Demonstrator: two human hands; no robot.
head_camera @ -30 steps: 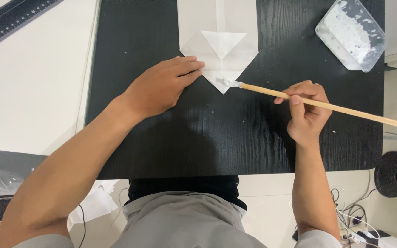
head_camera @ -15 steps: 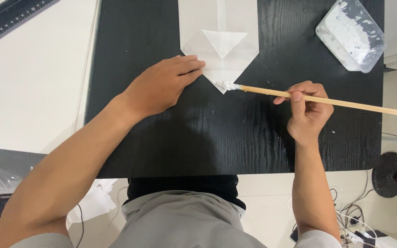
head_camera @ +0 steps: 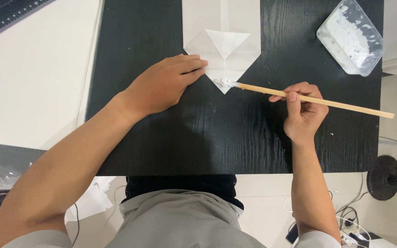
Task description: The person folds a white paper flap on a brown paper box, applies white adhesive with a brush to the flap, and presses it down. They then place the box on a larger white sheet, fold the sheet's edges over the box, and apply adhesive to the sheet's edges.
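White folded paper (head_camera: 224, 50) lies on the black table (head_camera: 161, 138), its lower point just beyond the left hand (head_camera: 166, 85), whose flat, pressed-together fingers pin it. The right hand (head_camera: 302, 112) pinches a wooden brush (head_camera: 309, 98), pasting that tip; next probably an even, light stroke.
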